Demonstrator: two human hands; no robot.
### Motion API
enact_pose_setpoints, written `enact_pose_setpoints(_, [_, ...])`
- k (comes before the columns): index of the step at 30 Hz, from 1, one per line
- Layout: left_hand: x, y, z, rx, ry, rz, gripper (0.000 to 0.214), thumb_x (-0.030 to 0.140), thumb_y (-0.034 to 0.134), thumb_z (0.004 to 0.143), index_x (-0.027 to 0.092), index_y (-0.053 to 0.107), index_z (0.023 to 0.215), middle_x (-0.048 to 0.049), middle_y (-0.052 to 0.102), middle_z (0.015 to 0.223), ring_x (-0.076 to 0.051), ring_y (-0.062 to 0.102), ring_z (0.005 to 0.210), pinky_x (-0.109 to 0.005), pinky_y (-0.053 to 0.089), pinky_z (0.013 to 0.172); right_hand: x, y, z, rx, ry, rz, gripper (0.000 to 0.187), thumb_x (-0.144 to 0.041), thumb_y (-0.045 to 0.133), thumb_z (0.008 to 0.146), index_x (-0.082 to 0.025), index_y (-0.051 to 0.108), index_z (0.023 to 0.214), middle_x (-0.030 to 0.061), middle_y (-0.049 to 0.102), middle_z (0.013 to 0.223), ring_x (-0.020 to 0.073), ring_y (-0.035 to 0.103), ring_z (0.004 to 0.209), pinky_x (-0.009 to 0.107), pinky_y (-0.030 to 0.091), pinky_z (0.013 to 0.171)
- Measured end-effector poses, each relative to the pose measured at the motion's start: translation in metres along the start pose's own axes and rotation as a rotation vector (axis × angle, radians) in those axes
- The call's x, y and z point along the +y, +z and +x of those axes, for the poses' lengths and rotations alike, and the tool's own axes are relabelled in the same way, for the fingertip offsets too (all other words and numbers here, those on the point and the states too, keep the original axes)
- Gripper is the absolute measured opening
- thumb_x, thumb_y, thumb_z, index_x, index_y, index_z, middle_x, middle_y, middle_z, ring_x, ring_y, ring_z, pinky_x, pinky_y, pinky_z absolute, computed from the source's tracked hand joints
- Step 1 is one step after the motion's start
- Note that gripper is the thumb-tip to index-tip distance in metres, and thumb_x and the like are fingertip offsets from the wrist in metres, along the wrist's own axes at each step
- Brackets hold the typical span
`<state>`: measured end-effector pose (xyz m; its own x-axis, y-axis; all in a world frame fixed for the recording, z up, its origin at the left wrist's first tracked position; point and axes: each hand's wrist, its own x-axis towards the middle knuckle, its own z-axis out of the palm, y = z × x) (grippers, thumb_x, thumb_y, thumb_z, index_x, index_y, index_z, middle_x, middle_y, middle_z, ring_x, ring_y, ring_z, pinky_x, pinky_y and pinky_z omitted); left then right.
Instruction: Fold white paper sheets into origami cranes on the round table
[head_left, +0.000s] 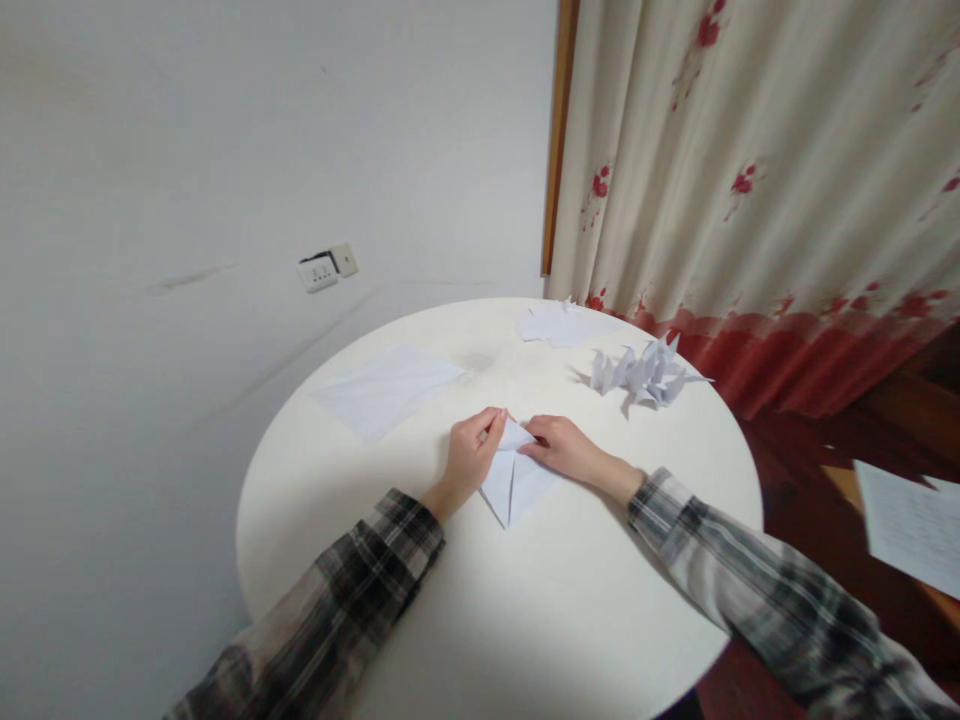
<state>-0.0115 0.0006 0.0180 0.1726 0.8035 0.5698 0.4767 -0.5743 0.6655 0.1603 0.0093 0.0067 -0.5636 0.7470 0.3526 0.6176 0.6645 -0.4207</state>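
Note:
A partly folded white paper (516,478), shaped like a kite pointing toward me, lies on the round white table (570,600). My left hand (471,455) pinches the paper's upper left corner with curled fingers. My right hand (564,447) presses its fingertips on the upper right edge of the same paper. Both arms wear plaid sleeves.
A flat white sheet (386,388) lies at the table's left. Several folded paper cranes (643,375) stand at the far right, with more white paper (559,322) behind them. A floral curtain (757,170) hangs behind. Printed sheets (911,525) rest on a wooden surface at right.

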Motion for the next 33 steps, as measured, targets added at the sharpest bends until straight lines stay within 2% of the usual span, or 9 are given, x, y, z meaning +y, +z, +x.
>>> enact_pose_setpoints(4, [0.0004, 0.0002, -0.0003, 0.011, 0.012, -0.004, 0.029, 0.03, 0.038, 0.087, 0.015, 0.058, 0.071, 0.0004, 0.06, 0.064, -0.011, 0.056, 0.063, -0.019, 0.04, 0.059, -0.0025, -0.0018, -0.0001, 0.004, -0.006, 0.036, 0.02, -0.031, 0.051, 0.084, -0.015, 0.058, 0.076, 0.0021, 0.056, 0.069, 0.0115, 0.049, 0.064, 0.022, 0.035, 0.062])
enact_pose_setpoints(9, [0.0001, 0.0005, 0.0006, 0.01, 0.021, -0.011, 0.026, 0.029, 0.04, 0.086, 0.016, 0.059, 0.075, -0.0003, 0.063, 0.07, -0.012, 0.058, 0.067, -0.019, 0.042, 0.062, -0.0023, -0.0021, -0.0004, 0.007, -0.024, 0.069, 0.028, -0.033, 0.044, 0.088, -0.015, 0.058, 0.072, 0.0034, 0.058, 0.07, 0.0115, 0.051, 0.066, 0.022, 0.037, 0.064])
enact_pose_setpoints(16, [-0.0034, 0.0015, 0.0007, 0.016, 0.042, 0.004, 0.025, 0.028, 0.04, 0.087, 0.017, 0.06, 0.077, -0.0005, 0.066, 0.075, -0.012, 0.06, 0.07, -0.019, 0.043, 0.065, 0.0004, -0.0003, 0.0001, -0.003, -0.022, 0.088, 0.033, -0.035, 0.04, 0.089, -0.015, 0.058, 0.071, 0.0042, 0.059, 0.073, 0.0118, 0.053, 0.069, 0.022, 0.037, 0.067])
enact_pose_setpoints(22, [-0.0045, 0.0022, 0.0008, 0.031, 0.045, 0.016, 0.023, 0.028, 0.041, 0.086, 0.017, 0.06, 0.078, -0.0005, 0.067, 0.075, -0.012, 0.061, 0.071, -0.019, 0.044, 0.064, -0.0012, -0.0013, 0.0003, -0.01, -0.009, 0.054, 0.035, -0.034, 0.038, 0.091, -0.015, 0.055, 0.067, 0.0021, 0.055, 0.067, 0.0105, 0.049, 0.064, 0.021, 0.035, 0.064])
enact_pose_setpoints(27, [-0.0035, 0.003, 0.0003, 0.053, 0.017, 0.057, 0.014, 0.03, 0.054, 0.079, 0.018, 0.059, 0.081, 0.0007, 0.066, 0.074, -0.012, 0.061, 0.069, -0.02, 0.046, 0.064, -0.0021, -0.0015, 0.0009, -0.01, 0.019, 0.027, 0.037, -0.033, 0.037, 0.091, -0.015, 0.053, 0.064, 0.0016, 0.052, 0.064, 0.0103, 0.046, 0.06, 0.022, 0.033, 0.061])
enact_pose_setpoints(33, [-0.0032, 0.0036, 0.0013, -0.003, 0.044, 0.075, 0.019, 0.026, 0.063, 0.072, 0.02, 0.059, 0.089, -0.0001, 0.067, 0.087, -0.015, 0.062, 0.083, -0.023, 0.047, 0.076, -0.0019, -0.0014, 0.0009, -0.012, 0.053, 0.05, 0.036, -0.033, 0.036, 0.091, -0.015, 0.056, 0.069, 0.002, 0.056, 0.066, 0.0101, 0.048, 0.061, 0.021, 0.032, 0.061])
